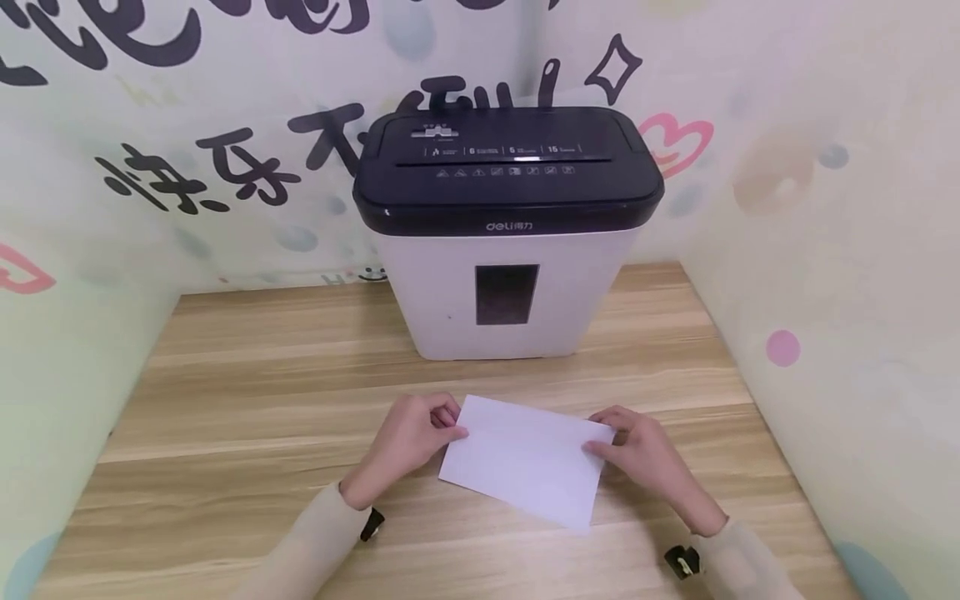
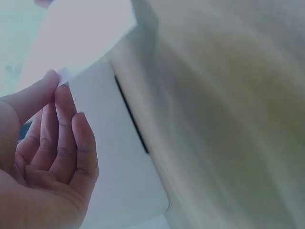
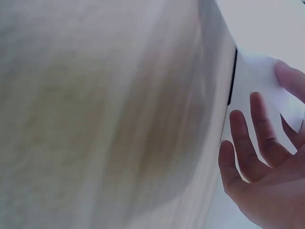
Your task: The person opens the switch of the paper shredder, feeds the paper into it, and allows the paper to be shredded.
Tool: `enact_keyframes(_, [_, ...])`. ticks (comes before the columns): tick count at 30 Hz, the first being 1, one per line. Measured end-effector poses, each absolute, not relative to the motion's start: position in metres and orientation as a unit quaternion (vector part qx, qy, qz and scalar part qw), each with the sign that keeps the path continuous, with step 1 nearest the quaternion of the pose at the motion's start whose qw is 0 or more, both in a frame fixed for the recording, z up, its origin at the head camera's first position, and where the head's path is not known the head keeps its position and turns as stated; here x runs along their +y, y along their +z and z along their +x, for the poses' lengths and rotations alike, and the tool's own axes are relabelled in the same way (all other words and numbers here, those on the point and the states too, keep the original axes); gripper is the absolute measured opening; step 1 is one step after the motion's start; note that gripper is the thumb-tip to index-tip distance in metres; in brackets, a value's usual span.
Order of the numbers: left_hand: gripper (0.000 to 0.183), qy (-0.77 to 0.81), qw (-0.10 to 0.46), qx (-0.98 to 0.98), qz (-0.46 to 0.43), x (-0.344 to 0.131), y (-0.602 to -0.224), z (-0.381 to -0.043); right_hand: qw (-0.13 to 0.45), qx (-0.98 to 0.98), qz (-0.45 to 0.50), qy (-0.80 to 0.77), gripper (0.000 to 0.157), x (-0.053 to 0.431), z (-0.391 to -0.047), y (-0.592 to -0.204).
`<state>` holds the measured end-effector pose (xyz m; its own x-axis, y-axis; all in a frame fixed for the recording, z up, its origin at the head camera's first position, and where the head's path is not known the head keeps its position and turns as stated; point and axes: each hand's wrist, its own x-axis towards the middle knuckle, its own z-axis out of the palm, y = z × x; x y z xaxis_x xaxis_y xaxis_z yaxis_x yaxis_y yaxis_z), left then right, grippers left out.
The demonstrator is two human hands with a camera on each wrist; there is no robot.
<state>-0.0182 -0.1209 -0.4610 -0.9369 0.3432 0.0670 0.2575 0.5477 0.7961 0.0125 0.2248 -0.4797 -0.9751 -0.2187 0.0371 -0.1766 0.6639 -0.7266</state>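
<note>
A blank white sheet of paper (image 1: 528, 462) is held between both hands in front of the shredder (image 1: 502, 292), slightly slanted in the head view. The left hand (image 1: 416, 433) pinches its left edge between thumb and fingers. At the upper right corner, the right hand (image 1: 641, 450) grips it the same way. In the left wrist view the thumb of the left hand (image 2: 47, 143) presses on the paper (image 2: 86, 38). The right wrist view has the right hand (image 3: 267, 157) with its thumb on the paper (image 3: 271, 38) and several fingers spread below.
The shredder has a black top (image 1: 510, 179) with a narrow slot and a white bin with a dark window (image 1: 506, 294). It stands at the back of a wood-grain table (image 1: 247, 400). Walls with printed lettering and shapes (image 1: 810, 250) enclose the back and sides.
</note>
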Motion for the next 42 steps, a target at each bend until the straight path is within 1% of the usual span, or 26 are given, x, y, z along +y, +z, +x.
enact_keyframes(5, [0.015,0.463,0.045,0.869,0.166,-0.131,-0.448,-0.023,0.037,0.897,-0.081,-0.433,0.018,0.22,0.004,-0.467])
enact_keyframes(10, [0.015,0.477,0.03,0.866,0.142,-0.141,-0.428,-0.027,0.063,0.861,-0.032,-0.503,0.025,0.214,-0.005,-0.446])
enact_keyframes(12, [0.014,0.484,0.03,0.863,0.139,-0.145,-0.421,-0.029,0.062,0.849,-0.022,-0.524,0.026,0.212,-0.009,-0.438])
enact_keyframes(15, [0.013,0.491,0.025,0.859,0.144,-0.15,-0.412,-0.032,0.049,0.839,-0.035,-0.542,0.024,0.208,-0.014,-0.428])
enact_keyframes(18, [0.013,0.501,0.006,0.852,0.152,-0.154,-0.402,-0.035,0.027,0.844,-0.052,-0.534,0.024,0.203,-0.02,-0.417])
enact_keyframes(23, [0.013,0.537,-0.03,0.831,0.138,-0.16,-0.386,-0.038,-0.004,0.846,-0.054,-0.531,0.027,0.194,-0.029,-0.401])
enact_keyframes(26, [0.014,0.556,-0.049,0.82,0.13,-0.165,-0.38,-0.04,0.001,0.839,-0.056,-0.541,0.027,0.192,-0.033,-0.397])
enact_keyframes(31, [0.013,0.574,-0.061,0.805,0.134,-0.17,-0.369,-0.043,0.023,0.84,-0.067,-0.538,0.026,0.19,-0.035,-0.387])
enact_keyframes(38, [0.015,0.555,-0.072,0.818,0.136,-0.174,-0.355,-0.044,-0.006,0.835,-0.122,-0.536,0.017,0.184,-0.041,-0.371])
enact_keyframes(42, [0.017,0.518,-0.099,0.839,0.136,-0.177,-0.341,-0.045,-0.018,0.836,-0.132,-0.533,0.012,0.183,-0.045,-0.351])
